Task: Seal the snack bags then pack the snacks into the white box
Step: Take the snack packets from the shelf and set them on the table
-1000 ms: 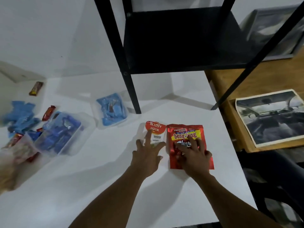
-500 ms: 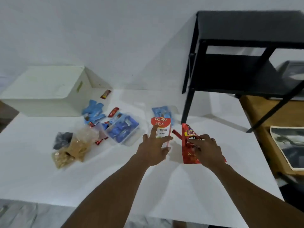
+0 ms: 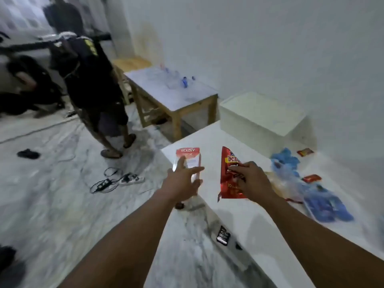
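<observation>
My left hand (image 3: 182,181) holds the white and red Astor snack pouch (image 3: 188,156) up in the air, past the left corner of the white table (image 3: 239,215). My right hand (image 3: 253,179) grips the red Beng-Beng snack pouch (image 3: 228,175), lifted off the table and turned edge-on. The white box (image 3: 259,115) stands at the far end of the table against the wall. Clear bags of blue-wrapped snacks (image 3: 324,202) and loose small red bars (image 3: 311,178) lie on the table to the right of my right hand.
A person in dark clothes (image 3: 93,84) stands on the marble floor to the left. A small wooden table (image 3: 172,90) with bottles stands beyond the white table. A power strip with cables (image 3: 128,179) and a sandal (image 3: 28,153) lie on the floor.
My view has swung far to the left. Both pouches have come off the table and moved left with my hands, toward the side where the white box stands.
</observation>
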Demonstrator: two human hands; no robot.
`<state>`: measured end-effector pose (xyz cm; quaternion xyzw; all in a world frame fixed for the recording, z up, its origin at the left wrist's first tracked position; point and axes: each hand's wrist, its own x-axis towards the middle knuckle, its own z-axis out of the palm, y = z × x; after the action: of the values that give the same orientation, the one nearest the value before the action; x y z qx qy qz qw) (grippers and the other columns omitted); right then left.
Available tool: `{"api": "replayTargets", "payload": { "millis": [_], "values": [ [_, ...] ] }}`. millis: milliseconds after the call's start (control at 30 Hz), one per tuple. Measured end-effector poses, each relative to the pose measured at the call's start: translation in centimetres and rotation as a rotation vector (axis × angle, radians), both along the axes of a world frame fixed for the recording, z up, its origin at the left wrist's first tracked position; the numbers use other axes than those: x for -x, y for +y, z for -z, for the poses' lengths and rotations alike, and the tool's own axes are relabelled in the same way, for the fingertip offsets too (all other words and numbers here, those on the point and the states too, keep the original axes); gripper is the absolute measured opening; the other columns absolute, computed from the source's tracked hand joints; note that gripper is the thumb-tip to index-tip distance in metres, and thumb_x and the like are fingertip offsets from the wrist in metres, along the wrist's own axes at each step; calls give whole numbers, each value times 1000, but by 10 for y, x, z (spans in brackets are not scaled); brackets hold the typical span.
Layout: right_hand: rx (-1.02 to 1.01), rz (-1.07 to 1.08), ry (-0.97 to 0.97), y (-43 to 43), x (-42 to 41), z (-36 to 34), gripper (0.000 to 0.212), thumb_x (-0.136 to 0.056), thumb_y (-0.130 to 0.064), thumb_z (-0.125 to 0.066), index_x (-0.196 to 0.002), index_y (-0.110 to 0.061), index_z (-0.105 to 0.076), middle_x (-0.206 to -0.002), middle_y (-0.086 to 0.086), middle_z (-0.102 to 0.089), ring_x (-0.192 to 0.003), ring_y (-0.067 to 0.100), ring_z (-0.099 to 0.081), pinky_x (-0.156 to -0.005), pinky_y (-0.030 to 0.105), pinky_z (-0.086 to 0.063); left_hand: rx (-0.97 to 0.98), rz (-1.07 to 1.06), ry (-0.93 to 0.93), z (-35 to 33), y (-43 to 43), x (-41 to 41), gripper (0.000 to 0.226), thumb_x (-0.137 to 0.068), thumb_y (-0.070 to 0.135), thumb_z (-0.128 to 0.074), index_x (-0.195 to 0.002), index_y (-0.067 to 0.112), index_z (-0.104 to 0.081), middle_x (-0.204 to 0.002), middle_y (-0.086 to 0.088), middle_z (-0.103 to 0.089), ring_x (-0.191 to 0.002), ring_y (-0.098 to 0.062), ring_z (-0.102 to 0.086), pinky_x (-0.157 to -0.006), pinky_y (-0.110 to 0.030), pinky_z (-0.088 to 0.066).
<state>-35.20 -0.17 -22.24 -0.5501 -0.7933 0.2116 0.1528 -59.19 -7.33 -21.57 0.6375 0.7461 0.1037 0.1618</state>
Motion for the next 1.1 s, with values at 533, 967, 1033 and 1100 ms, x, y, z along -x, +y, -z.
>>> {"api": "replayTargets", "payload": {
  "millis": [533,967,1033,1100],
  "values": [
    [492,-1025,-235,-138,406,243,42,-84,-27,-67,-121,-45,-64,-113,0,-51,-107,23,-57,-90,39,-51,349,-1126,-423,250,-298,242,51,-83,67,-45,-134,65,-36,-165,-5,-5,-146,-42,-22,-113,-57,-31],
    [793,-969,-308,-237,496,576,38,-79,-21,-77,-116,-24,-73,-114,6,-72,-105,24,-68,-92,34,-53,467,-1237,-585,593,-387,288,54,-93,63,-40,-145,52,-31,-164,-10,-10,-150,-32,-16,-119,-51,-25],
    [818,-961,-359,-250,503,590,41,-77,-30,-79,-118,-28,-71,-121,2,-70,-113,22,-64,-101,36,-50,458,-1244,-609,609,-392,296,58,-95,59,-39,-150,45,-27,-164,-11,-12,-151,-31,-17,-121,-46,-21],
    [800,-951,-411,-254,508,591,42,-80,-30,-76,-121,-27,-69,-126,3,-68,-119,23,-61,-105,33,-45,495,-1224,-629,607,-393,300,59,-97,55,-39,-152,44,-20,-162,-12,-17,-149,-31,-22,-121,-44,-21]
  ]
}}
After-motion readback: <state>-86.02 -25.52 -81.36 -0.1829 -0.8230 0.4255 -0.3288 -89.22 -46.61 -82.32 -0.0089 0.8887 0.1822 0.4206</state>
